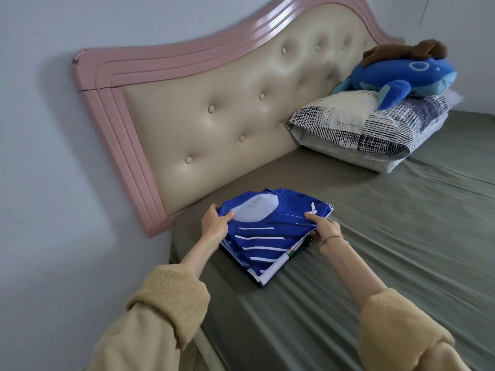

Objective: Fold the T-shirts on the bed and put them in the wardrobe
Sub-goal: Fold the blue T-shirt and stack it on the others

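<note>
Here, a folded blue T-shirt (270, 231) tops a small stack of folded shirts (278, 261) on the near left part of the olive-sheeted bed (388, 250), close to the headboard (214, 108). The left hand (214, 223) grasps its left edge, thumb on top. The right hand (322, 227) pinches the right edge; a pillow (361, 129) with a blue plush toy (401, 76) lies far right.

Head camera looks down, close over bed (375, 263).

Both hands (214, 223) (322, 227) gripping folded T-shirts (270, 236)

No legible text; only a blurred neck label inside the blue T-shirt (270, 226).
</note>
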`<state>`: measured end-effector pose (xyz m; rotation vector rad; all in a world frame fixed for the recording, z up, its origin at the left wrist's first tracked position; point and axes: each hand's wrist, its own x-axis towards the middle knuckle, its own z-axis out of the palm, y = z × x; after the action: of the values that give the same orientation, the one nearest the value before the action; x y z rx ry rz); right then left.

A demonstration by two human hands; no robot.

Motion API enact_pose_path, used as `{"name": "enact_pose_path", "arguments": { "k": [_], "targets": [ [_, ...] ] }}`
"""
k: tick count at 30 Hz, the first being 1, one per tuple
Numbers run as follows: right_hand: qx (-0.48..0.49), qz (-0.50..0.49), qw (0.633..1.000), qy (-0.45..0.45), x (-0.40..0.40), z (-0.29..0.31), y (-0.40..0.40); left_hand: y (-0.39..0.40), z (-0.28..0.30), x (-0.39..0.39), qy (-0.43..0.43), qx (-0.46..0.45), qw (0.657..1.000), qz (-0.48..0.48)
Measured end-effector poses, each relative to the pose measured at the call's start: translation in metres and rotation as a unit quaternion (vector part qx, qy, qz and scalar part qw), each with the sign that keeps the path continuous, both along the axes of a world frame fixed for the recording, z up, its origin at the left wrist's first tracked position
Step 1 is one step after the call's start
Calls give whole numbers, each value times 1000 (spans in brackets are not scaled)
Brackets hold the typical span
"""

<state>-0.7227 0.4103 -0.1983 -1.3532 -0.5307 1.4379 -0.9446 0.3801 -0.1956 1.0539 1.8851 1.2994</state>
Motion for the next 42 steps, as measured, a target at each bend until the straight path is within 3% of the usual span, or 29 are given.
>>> {"name": "enact_pose_path", "arguments": {
  "k": [4, 7, 10, 13, 16, 18, 21, 29, 34, 39, 42],
  "targets": [
    [9, 19, 1000, -17, 2, -4, 8, 8, 1, 0, 26, 9, 1000, 13],
    [-11, 20, 998, -59, 3, -9, 9, 7, -6, 1, 94, -62, 993, 15],
    [4, -27, 983, -181, 2, -11, 7, 3, -7, 12, 217, -121, 968, 40],
    [109, -28, 932, -346, -1, -3, 3, 1, -3, 32, 336, -80, 939, 1],
    [204, 135, 831, -499, -9, -1, 2, 4, -1, 50, 361, -58, 922, -127],
    [216, 238, 786, -529, -15, -3, 1, 4, -5, 59, 358, -89, 909, -195],
    [204, 286, 752, -558, -17, -11, -1, 0, -14, 64, 357, -134, 894, -237],
    [180, 312, 747, -558, 11, 5, -10, -9, 9, 76, 348, -139, 893, -249],
    [187, 289, 780, -522, 60, 43, -41, -31, 42, 122, 252, -85, 918, -294],
    [168, 265, 796, -518, 133, 73, -90, -61, 74, 194, 225, -56, 905, -357],
    [140, 226, 822, -503, 193, 83, -128, -84, 84, 250, 222, -43, 890, -396]
  ]
}}
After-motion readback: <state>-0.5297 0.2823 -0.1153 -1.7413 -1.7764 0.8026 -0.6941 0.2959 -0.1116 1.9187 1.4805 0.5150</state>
